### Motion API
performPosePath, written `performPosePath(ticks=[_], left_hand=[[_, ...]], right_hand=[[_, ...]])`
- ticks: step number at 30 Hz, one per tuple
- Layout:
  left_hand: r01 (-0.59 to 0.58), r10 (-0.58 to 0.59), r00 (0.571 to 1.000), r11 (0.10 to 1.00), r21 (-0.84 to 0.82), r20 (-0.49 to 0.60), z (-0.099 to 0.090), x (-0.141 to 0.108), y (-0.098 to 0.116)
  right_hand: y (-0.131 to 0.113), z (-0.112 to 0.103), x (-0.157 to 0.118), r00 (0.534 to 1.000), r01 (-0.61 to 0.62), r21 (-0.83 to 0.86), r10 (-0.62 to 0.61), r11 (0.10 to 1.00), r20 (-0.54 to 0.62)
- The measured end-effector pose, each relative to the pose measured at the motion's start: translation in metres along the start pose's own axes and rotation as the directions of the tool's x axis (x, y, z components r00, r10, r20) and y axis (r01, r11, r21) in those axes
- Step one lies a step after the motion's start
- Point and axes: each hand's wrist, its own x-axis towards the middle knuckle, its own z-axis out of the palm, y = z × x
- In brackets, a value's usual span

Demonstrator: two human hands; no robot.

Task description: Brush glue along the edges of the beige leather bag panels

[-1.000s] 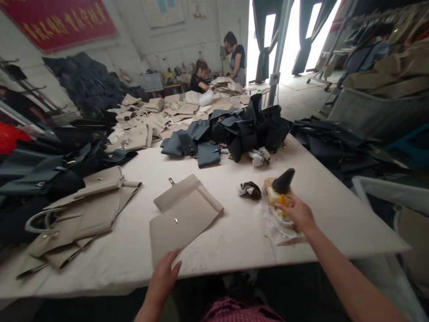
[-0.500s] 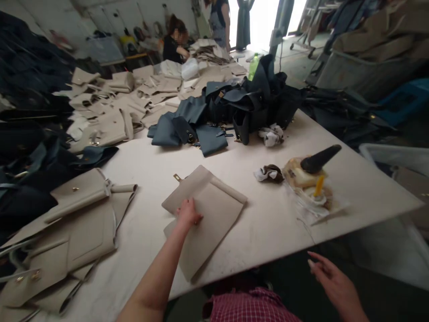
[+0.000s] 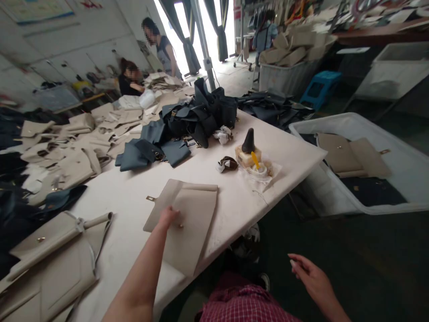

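Note:
A flat beige leather piece [image 3: 191, 228] with a metal clasp [image 3: 150, 198] lies at the table's front edge. My left hand [image 3: 169, 217] is on it, fingers bent round the edge of its flap. Off the table at the lower right, my right hand [image 3: 306, 270] hangs in the air with nothing seen in it, fingers partly stretched out and thumb apart. To the left rests a larger beige bag part [image 3: 63, 264] with a rolled edge.
Dark blue bag parts [image 3: 197, 116] and a beige heap [image 3: 73, 156] cover the table's far side. Right of the middle are a crumpled cloth [image 3: 228, 164] and a black-handled tool [image 3: 248, 142]. A white bin [image 3: 355, 118] stands to the right. Two people work at the back.
The view has turned to the right, bringing the white bin and blue stool into sight. My left hand still holds the beige piece, which has turned slightly. My right hand remains off the table.

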Motion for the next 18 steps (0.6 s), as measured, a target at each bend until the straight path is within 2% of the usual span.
performPosePath(ticks=[2, 4, 7, 10, 13, 15, 18], left_hand=[[-0.02, 0.018, 1.0, 0.988, -0.152, -0.014, -0.011, -0.009, 0.019], [-0.076, 0.077, 0.997, 0.944, -0.322, -0.01, -0.03, -0.019, 0.042], [-0.163, 0.174, 0.984, 0.824, -0.543, -0.031, -0.063, -0.037, 0.079], [-0.205, 0.194, 0.977, 0.715, -0.668, -0.092, -0.081, -0.057, 0.108], [-0.182, 0.173, 0.981, 0.667, -0.722, -0.087, -0.08, -0.068, 0.12], [-0.147, 0.161, 0.986, 0.665, -0.732, -0.052, -0.07, -0.067, 0.122], [-0.085, 0.165, 0.985, 0.686, -0.723, 0.04, -0.047, -0.052, 0.123]], right_hand=[[0.015, -0.007, -0.007, 1.0, 0.005, 0.019, -0.006, 1.0, 0.023], [0.027, -0.011, -0.012, 0.999, 0.012, 0.03, -0.013, 0.999, 0.045], [0.032, -0.012, -0.015, 0.997, 0.046, 0.056, -0.049, 0.997, 0.055], [0.031, -0.005, -0.014, 0.989, 0.139, 0.088, -0.142, 0.986, 0.038], [0.046, 0.012, -0.004, 0.973, 0.226, 0.083, -0.228, 0.971, 0.02], [0.07, 0.032, 0.007, 0.971, 0.237, 0.065, -0.238, 0.969, 0.017], [0.116, 0.074, 0.028, 0.983, 0.181, 0.041, -0.182, 0.983, 0.022]])
